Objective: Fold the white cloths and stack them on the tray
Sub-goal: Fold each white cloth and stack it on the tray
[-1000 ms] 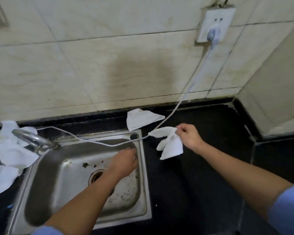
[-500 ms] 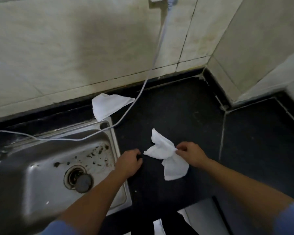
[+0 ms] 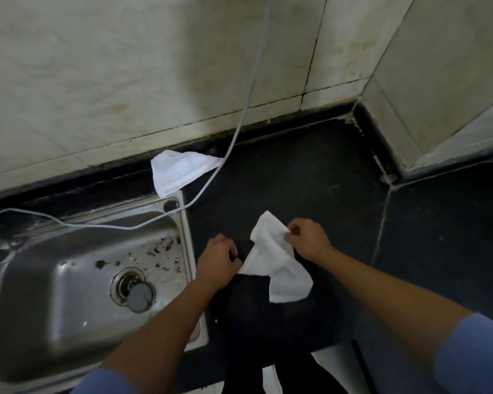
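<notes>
The step in hand looks like opening out one white cloth [image 3: 279, 268] for folding, above the counter [image 3: 310, 180] near its front edge. The right hand [image 3: 308, 243] pinches its top; the left hand [image 3: 219, 260] is curled at its lower corner, grip uncertain. Next it needs spreading flat. Two cloths show whole: this one, and a second cloth [image 3: 180, 170] at the back edge. No tray is visible

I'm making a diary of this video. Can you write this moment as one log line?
right hand: pinches white cloth | left hand: curled at its corner, grip unclear | second cloth: by sink | tray: unseen
</notes>
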`<state>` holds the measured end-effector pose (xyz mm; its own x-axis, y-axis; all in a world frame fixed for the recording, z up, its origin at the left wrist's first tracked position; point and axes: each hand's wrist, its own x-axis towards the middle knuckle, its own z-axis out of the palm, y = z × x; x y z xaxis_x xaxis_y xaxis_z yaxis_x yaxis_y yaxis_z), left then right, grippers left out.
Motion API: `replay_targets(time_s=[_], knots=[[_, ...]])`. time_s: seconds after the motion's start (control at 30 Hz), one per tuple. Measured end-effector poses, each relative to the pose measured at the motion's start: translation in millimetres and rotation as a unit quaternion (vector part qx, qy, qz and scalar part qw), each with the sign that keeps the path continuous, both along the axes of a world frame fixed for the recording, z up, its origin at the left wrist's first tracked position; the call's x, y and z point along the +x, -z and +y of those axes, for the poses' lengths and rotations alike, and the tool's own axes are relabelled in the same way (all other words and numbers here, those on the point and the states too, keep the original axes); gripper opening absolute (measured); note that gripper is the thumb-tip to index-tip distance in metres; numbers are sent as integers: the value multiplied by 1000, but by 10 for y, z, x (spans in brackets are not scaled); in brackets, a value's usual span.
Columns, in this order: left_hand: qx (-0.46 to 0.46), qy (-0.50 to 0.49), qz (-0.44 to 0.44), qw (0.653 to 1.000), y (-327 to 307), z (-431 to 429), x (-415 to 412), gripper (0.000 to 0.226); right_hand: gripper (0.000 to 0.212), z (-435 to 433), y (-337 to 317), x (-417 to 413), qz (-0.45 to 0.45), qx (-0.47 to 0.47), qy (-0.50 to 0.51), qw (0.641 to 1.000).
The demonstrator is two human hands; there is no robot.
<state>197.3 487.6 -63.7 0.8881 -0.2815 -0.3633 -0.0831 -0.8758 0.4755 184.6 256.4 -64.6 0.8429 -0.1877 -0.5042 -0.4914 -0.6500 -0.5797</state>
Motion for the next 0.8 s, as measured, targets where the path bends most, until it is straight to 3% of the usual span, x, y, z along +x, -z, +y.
replay_targets(time_s=[0.1, 0.23, 0.47, 0.57, 0.63, 0.7, 0.8], knots=[[40, 73, 37, 996, 28, -90, -4, 41, 5, -236, -47, -26, -31, 38, 73, 996], [80, 124, -8, 989, 144, -346, -100, 20, 8, -495, -37, -96, -49, 82, 145, 985], [1, 129, -21, 991, 162, -634, 141, 20, 12, -800, -4, -189, -58, 186, 280, 940], [50, 178, -11, 983, 198, -763, 214, 36, 9, -850, 10, -188, -47, 209, 291, 933], [84, 206, -33, 974, 229, -845, 233, 23, 6, -892, 17, -198, -43, 203, 287, 935], [48, 179, -32, 982, 231, -905, 274, 15, 5, -966, 18, -209, -54, 192, 293, 935], [-71, 50, 10, 996, 96, -954, 446, 17, 3, -1111, 6, -185, -84, 161, 306, 935]])
